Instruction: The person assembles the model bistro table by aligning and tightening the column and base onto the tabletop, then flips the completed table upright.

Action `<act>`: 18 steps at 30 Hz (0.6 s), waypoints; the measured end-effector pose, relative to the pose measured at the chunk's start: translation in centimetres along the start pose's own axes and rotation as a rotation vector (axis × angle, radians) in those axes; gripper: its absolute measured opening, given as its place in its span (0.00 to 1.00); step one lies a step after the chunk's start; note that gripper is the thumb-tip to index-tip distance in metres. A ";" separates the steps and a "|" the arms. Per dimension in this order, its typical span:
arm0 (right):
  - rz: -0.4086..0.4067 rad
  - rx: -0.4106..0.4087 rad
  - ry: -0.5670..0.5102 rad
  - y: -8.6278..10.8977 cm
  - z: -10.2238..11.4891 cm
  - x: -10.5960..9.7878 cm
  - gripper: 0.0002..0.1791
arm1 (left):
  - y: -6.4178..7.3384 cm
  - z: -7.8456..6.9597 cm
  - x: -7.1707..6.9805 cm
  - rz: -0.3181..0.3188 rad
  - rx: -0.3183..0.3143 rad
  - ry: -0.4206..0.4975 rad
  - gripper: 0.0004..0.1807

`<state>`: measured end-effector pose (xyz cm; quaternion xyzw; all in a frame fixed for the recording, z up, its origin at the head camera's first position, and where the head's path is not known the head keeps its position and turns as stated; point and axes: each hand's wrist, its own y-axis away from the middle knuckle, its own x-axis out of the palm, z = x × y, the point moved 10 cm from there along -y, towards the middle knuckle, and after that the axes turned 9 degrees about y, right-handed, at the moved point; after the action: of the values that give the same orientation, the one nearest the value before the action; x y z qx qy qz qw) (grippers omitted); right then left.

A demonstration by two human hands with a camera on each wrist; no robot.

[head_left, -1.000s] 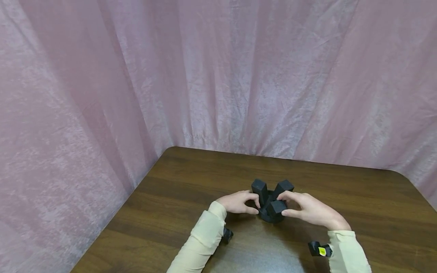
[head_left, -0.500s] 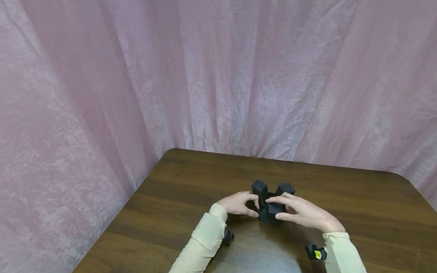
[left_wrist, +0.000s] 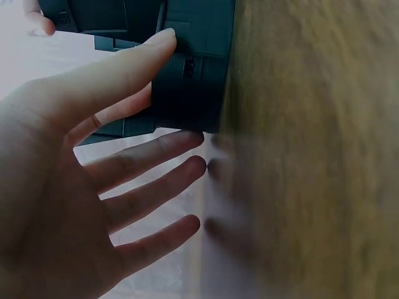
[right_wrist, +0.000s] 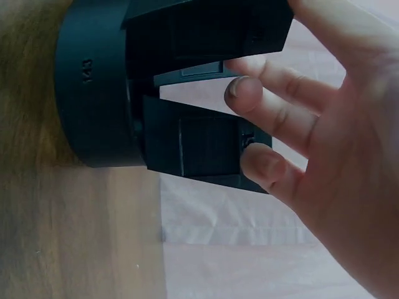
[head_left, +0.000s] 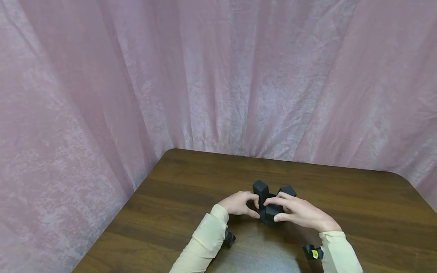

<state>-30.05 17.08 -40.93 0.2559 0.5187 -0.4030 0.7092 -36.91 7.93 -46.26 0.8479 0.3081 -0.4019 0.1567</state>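
A black round base (head_left: 268,222) stands on the table, with several black angular blocks rising out of it. My left hand (head_left: 239,203) holds the base from the left; the thumb presses on its side in the left wrist view, while the other fingers spread beyond it. My right hand (head_left: 302,214) pinches the near block (head_left: 273,211), thumb at its front and index finger reaching across behind it. Other fingertips touch a neighbouring block (right_wrist: 209,146) in the right wrist view. The back left block (head_left: 261,188) stands upright; the back right block (head_left: 288,190) leans outward, partly hidden by the fingers.
The brown wooden table (head_left: 191,178) extends around the piece on all sides. A pink curtain (head_left: 218,76) hangs behind and to the left of it. Both wrists wear small black cameras, including the right wrist camera (head_left: 312,252).
My right hand has moved left, its index finger now reaching over the near block. The back right block has shifted slightly right and lower. My left hand has stayed almost still on the base.
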 end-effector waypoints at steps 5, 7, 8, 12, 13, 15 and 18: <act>0.004 0.021 -0.023 0.0 -0.3 0.0 0.24 | 0.0 0.2 0.0 -0.010 0.006 0.014 0.13; 0.016 0.011 -0.066 0.2 -0.5 0.0 0.25 | 0.1 0.3 0.0 -0.007 -0.001 0.035 0.12; 0.019 0.001 -0.091 0.3 -0.6 0.0 0.25 | 0.1 0.4 0.0 -0.002 -0.004 0.047 0.12; 0.083 -0.011 -0.162 1.2 -1.6 0.2 0.24 | 0.3 0.5 -0.1 0.023 -0.017 0.092 0.11; 0.105 -0.009 -0.172 1.4 -1.9 0.3 0.24 | 0.4 0.6 -0.1 0.029 -0.017 0.098 0.11; 0.152 0.008 -0.181 1.8 -2.5 0.7 0.24 | 0.4 0.5 -0.1 0.041 -0.013 0.100 0.10; 0.213 0.034 -0.206 2.0 -3.1 1.6 0.24 | 0.5 0.3 -0.1 0.057 0.010 0.082 0.08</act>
<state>-29.76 20.08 -43.60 0.2790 0.4061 -0.3583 0.7930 -36.80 7.38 -46.32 0.8729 0.2881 -0.3636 0.1513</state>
